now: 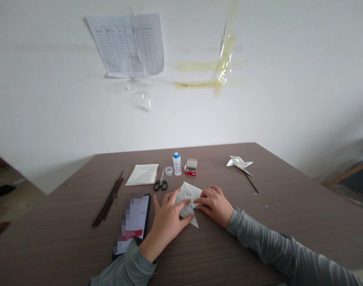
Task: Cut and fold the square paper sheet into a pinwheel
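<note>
A printed sheet of paper (186, 194) lies on the table between my hands, with a flap folded over and a pointed corner towards me. My left hand (169, 218) rests on its left side with fingers spread; the thumb and index fingertips press on the paper. My right hand (214, 202) is closed at the paper's right side, its fingertips together on a folded edge. The fingers partly cover the paper. Just beyond it stand a white bottle with a blue cap (177, 164), a small red box of metal pins (191, 167) and black-handled scissors (160, 183).
A phone (133, 224) lies beside my left forearm, with dark sticks (109, 202) further left. Folded paper (142, 174) and a small clear cup (168, 171) are behind. A paper pinwheel on a stick (239, 163) lies at right. The wall (199, 123) backs the table.
</note>
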A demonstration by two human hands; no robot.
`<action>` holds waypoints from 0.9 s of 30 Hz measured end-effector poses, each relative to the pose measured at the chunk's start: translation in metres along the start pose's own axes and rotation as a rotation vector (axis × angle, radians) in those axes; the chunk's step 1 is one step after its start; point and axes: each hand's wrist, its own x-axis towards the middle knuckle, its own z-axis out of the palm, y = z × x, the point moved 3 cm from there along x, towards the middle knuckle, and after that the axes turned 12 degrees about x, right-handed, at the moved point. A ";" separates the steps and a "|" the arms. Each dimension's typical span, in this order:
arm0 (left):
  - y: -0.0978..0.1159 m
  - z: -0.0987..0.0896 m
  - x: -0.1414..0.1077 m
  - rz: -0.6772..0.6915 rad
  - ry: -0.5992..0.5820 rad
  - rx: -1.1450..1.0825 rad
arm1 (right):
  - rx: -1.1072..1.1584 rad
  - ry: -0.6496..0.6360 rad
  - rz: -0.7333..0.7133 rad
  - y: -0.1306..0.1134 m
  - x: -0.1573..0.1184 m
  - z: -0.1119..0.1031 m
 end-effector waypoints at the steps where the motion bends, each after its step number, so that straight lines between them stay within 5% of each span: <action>1: 0.000 0.000 0.000 0.001 0.002 -0.006 | 0.005 -0.004 0.011 -0.001 0.001 -0.001; 27: 0.002 -0.007 -0.001 -0.010 -0.028 -0.036 | -0.001 -0.031 0.043 -0.005 0.002 -0.004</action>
